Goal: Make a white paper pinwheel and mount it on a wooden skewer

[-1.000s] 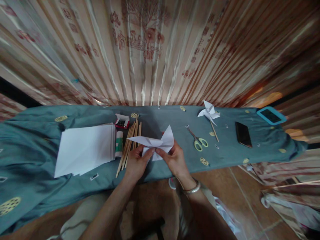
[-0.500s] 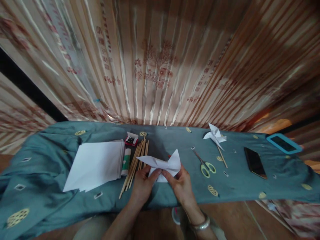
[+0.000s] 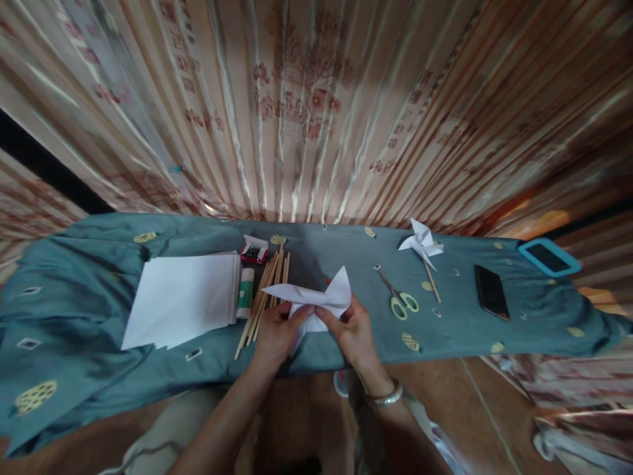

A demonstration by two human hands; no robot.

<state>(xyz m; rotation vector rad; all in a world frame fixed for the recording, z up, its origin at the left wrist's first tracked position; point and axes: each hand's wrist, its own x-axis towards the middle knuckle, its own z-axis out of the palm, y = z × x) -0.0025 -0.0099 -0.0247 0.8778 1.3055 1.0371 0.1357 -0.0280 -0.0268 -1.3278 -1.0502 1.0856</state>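
Between my two hands is a white paper pinwheel [image 3: 324, 298], its pointed blades folded in toward the middle. My left hand [image 3: 277, 331] pinches its left side, thumb on the centre. From the right, my right hand [image 3: 353, 331] grips it too, its thumb almost touching the other thumb. The fingers behind the paper are mostly hidden. Several wooden sticks [image 3: 262, 303] lie just left of my left hand. A pair of scissors [image 3: 397, 295] with green handles rests to the right of my right hand.
On the green cloth [image 3: 326, 244] at left lies a stack of white paper [image 3: 182, 297], beside a glue stick [image 3: 245, 292] and a small red box [image 3: 254, 251] of dark bits. Rightward are a pinwheel on a stick [image 3: 422, 244], a black phone [image 3: 491, 292] and a blue-framed device [image 3: 550, 257].
The view has tipped down, so the table sits higher in the picture. Both hands still hold the paper pinwheel, with little change in their grip.
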